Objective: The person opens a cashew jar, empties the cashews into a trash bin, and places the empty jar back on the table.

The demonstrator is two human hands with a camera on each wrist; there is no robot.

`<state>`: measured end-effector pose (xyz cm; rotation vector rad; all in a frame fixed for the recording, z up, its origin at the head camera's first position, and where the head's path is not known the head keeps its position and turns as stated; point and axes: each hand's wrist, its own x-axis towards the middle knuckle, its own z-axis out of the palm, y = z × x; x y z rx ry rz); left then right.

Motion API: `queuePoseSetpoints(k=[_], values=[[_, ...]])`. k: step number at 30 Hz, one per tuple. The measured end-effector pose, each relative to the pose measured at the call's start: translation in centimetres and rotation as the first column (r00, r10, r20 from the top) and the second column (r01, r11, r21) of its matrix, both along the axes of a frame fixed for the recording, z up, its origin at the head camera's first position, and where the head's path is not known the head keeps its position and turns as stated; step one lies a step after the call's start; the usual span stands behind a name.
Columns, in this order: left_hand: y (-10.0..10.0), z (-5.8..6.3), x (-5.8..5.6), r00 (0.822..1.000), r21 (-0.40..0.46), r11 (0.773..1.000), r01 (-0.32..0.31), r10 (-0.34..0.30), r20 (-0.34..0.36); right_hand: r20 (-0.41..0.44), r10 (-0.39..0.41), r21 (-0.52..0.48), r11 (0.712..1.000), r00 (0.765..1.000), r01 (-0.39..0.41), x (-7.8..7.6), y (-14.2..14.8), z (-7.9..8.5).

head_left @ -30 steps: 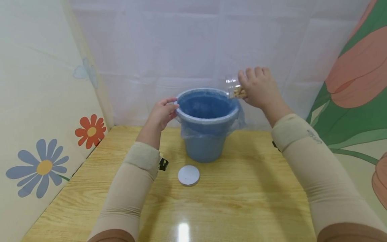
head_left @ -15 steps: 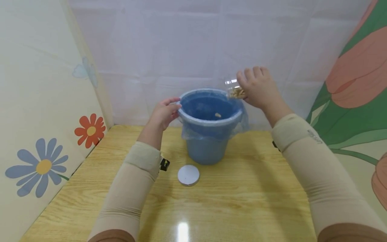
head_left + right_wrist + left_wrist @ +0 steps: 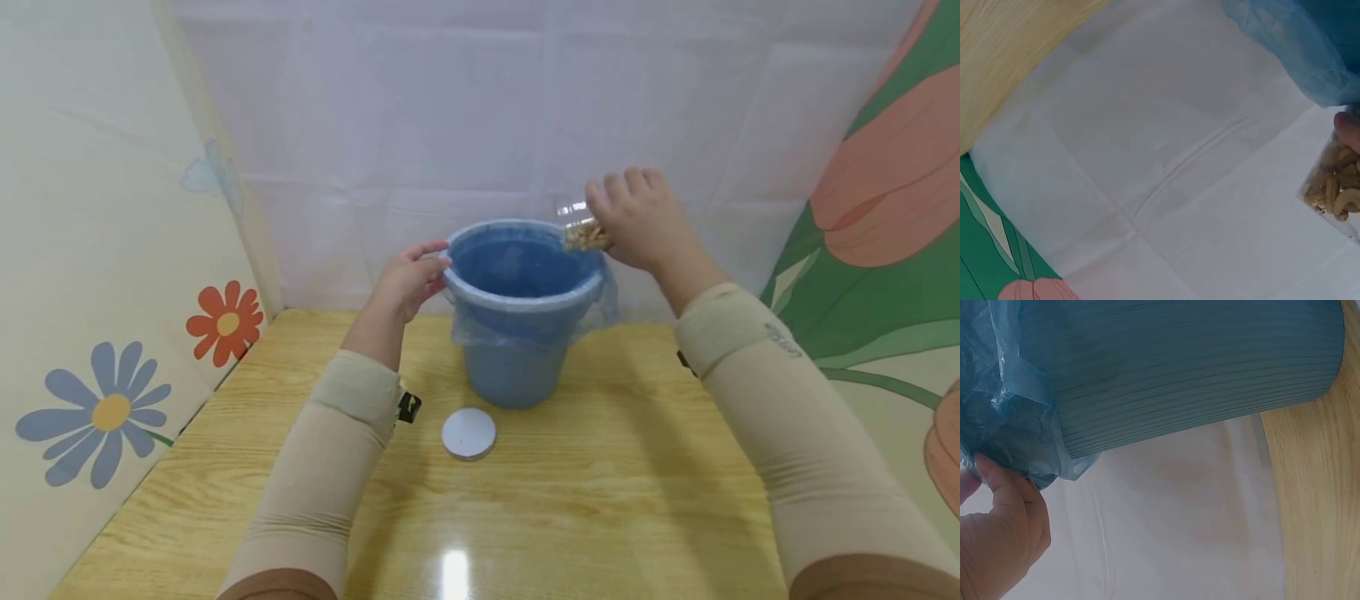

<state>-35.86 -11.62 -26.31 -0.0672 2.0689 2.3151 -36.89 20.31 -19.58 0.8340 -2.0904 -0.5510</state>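
Note:
A blue trash bin [image 3: 516, 367] stands upright on the table, lined with a translucent blue bag [image 3: 487, 329] folded over its rim. At the rim's left side, my left hand [image 3: 408, 282] pinches the edge between thumb and fingers; in the left wrist view its fingers [image 3: 1013, 500] press against the bag. My right hand [image 3: 637, 218] grips a clear jar [image 3: 573, 210], tipped with its mouth over the bin's right rim. Inside the jar lie pale curved nuts, apparently cashews [image 3: 585, 237], gathered along its lower side. The right wrist view shows nuts and crumbs [image 3: 1329, 187] at the jar's base.
A round white lid [image 3: 468, 433] lies flat on the wooden table [image 3: 585, 500] in front of the bin. Behind the bin hangs a white cloth [image 3: 420, 108]. Flower-patterned panels [image 3: 105, 250] flank the table on both sides.
The bin has shifted slightly right with my left hand. The jar has tipped further and nuts have slid toward its mouth. A nut seen at the bin's opening half a second ago is gone from view.

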Motion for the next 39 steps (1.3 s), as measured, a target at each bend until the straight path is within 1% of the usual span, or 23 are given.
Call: queuePoseSetpoints(k=[4,7,11,18,25,29,33,39], values=[[-0.01,0.01,0.06,1.0,-0.004,1.0,0.0,0.0,0.0,0.08,-0.041,0.035,0.999,0.996,0.039,0.28,-0.02,-0.07],[0.01,0.03,0.2,1.0,-0.009,1.0,-0.003,0.003,-0.004,0.121,-0.054,0.015,0.999,0.991,0.052,0.36,0.01,-0.2],[0.0,0.07,0.37,1.0,-0.022,1.0,-0.003,0.003,-0.006,0.115,-0.062,0.008,0.998,0.991,0.062,0.35,0.03,-0.33],[0.0,0.18,0.43,1.0,-0.041,0.999,0.0,-0.001,-0.007,0.123,-0.101,-0.008,0.995,0.987,0.103,0.38,-0.05,-0.29],[-0.01,0.15,0.31,1.0,-0.039,0.999,0.009,-0.01,-0.006,0.102,-0.059,-0.027,0.998,0.993,0.063,0.32,0.11,-0.36],[-0.01,0.12,0.25,1.0,-0.042,0.999,0.008,-0.008,0.0,0.1,-0.06,-0.031,0.998,0.993,0.064,0.23,0.18,-0.35],[-0.01,0.1,0.26,1.0,-0.041,0.999,0.008,-0.008,0.0,0.084,-0.038,-0.045,0.998,0.996,0.042,0.11,0.27,-0.31],[0.01,0.17,0.35,1.0,-0.042,0.999,0.002,-0.002,0.009,0.065,-0.033,-0.042,0.998,0.997,0.036,0.2,0.29,-0.17]])
